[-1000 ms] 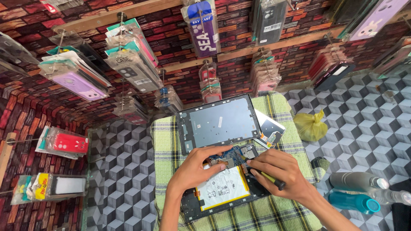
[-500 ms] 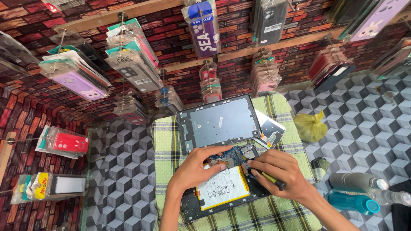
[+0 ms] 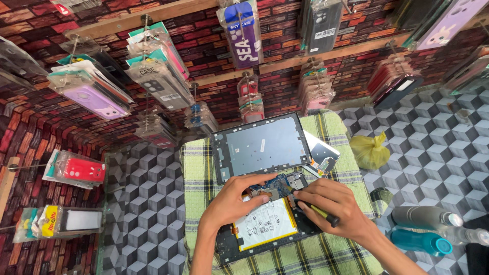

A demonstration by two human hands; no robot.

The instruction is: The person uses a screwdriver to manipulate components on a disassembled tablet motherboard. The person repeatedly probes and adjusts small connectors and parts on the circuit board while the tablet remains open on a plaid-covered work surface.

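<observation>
A person is working over an opened dark tablet body (image 3: 265,224) that is lying on a green plaid cloth (image 3: 196,168), with its white rectangular battery (image 3: 265,226) exposed and a blue circuit board (image 3: 277,184) sitting at its upper edge. The right hand (image 3: 333,206) is closing around a slim screwdriver with a yellow-and-black handle (image 3: 318,211), its tip pointing toward the board. The left hand (image 3: 234,198) is holding nothing; its spread fingers are pressing down on the board and the battery's top edge to steady them. Just above, touching the tablet body, a detached grey display panel (image 3: 260,147) is lying flat, and a smaller dark phone part (image 3: 321,155) is resting beside it. A slip of the driver tip could gouge the battery or scratch the board, since both are lying right next to the tip. The loose panel, sitting so close to both wrists, could get nudged off the cloth.
</observation>
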